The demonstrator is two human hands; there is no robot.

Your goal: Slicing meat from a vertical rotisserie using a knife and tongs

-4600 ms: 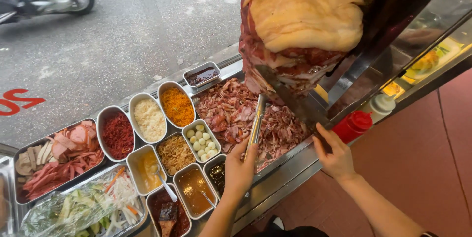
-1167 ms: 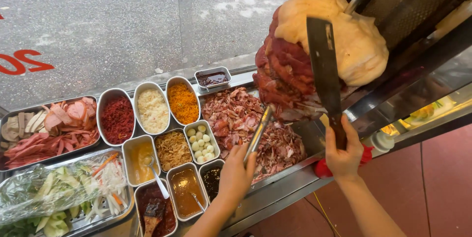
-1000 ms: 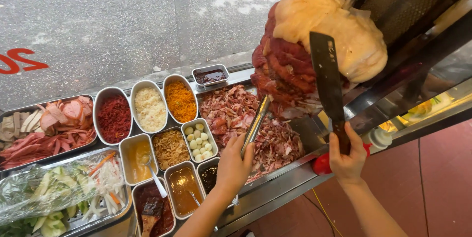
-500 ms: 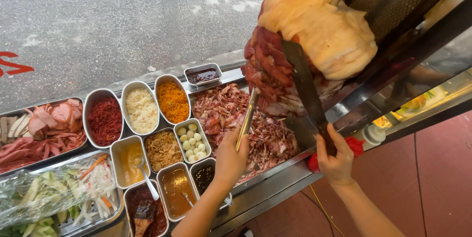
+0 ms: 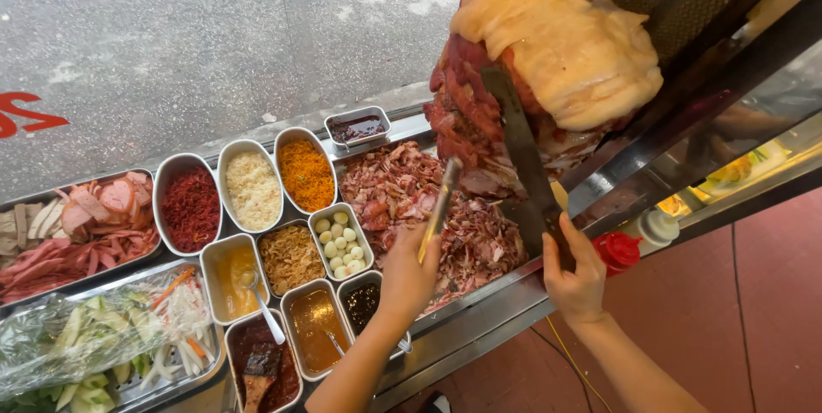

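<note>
**Slicing at the Spit, Knife and Tongs in Hand**

Gripping a long knife point(image 5: 522, 165) by its handle, the right hand point(image 5: 575, 278) has its fingers wrapped fully around it, low at the counter edge. The broad dark blade runs up and to the left, its flat lying against the red lower part of the meat cone point(image 5: 548, 62) on the vertical spit; the pale, yellowish top of the cone sits above the blade tip.

The left hand point(image 5: 409, 274) is closed around the lower end of a pair of metal tongs point(image 5: 440, 207), which slant upward toward the foot of the cone. Their arms look pressed nearly together; whether anything is pinched at the tip cannot be told. Under the tongs lies a tray of carved meat point(image 5: 402, 195), heaped with shavings.

Left of that tray stand small metal tubs point(image 5: 257, 199) of red, white and orange toppings, sauces and small pale eggs. A red squeeze bottle point(image 5: 618, 252) stands just beside the right hand.
</note>
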